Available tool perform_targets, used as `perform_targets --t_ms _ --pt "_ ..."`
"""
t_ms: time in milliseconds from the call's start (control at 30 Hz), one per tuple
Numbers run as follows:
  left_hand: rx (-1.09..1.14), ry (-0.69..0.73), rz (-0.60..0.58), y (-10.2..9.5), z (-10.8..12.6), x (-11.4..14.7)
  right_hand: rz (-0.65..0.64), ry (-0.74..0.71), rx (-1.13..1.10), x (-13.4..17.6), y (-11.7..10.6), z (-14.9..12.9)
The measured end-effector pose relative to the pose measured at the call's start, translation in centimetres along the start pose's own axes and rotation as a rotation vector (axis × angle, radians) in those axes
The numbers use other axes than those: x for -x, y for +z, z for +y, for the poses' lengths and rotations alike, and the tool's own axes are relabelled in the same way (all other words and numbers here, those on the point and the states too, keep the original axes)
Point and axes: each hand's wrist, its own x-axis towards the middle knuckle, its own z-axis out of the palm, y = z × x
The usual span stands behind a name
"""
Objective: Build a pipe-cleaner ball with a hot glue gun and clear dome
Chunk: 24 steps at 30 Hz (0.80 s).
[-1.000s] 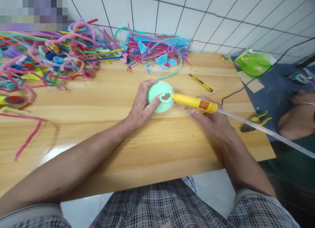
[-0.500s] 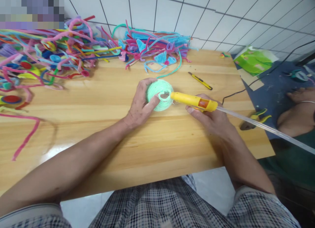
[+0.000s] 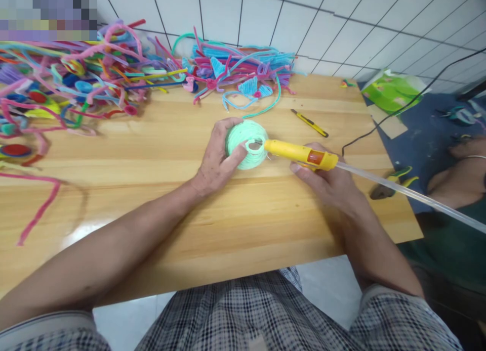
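My left hand (image 3: 218, 161) is closed around the left side of a round, mint-green coiled pipe-cleaner piece (image 3: 243, 159). Its thumb lies by the small ring-shaped opening on top. In my right hand (image 3: 328, 176) is a yellow hot glue gun (image 3: 290, 151), gripped from below, its nozzle end at the right edge of the green piece. A long clear glue stick (image 3: 402, 191) sticks out of the gun's back toward the right. The trigger and most of my right fingers are hidden beneath the gun.
A yellow utility knife (image 3: 309, 123) lies beyond the gun. Heaped pipe cleaners (image 3: 87, 83) cover the back left, with a blue and pink bundle (image 3: 243, 62) by the tiled wall. Pliers (image 3: 391, 184) rest at the right edge near a black cord (image 3: 364, 136). Another person's arm (image 3: 455, 174) shows at right.
Both hands hold almost the same place. The glue gun has shifted very slightly right along the green piece's edge; the view has moved a little.
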Motion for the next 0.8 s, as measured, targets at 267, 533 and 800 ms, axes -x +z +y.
perform_targets --t_ms 267,533,800 --pt "0.001 -0.007 0.006 0.07 -0.39 0.12 0.006 -0.027 0.009 -0.14 0.08 -0.13" --pt "0.016 -0.008 -0.013 -0.11 -0.61 0.15 0.008 -0.009 0.032 -0.13 0.02 -0.59" --pt "0.009 -0.014 -0.028 -0.23 -0.49 0.13 0.018 -0.01 0.033 -0.17 0.13 -0.42"
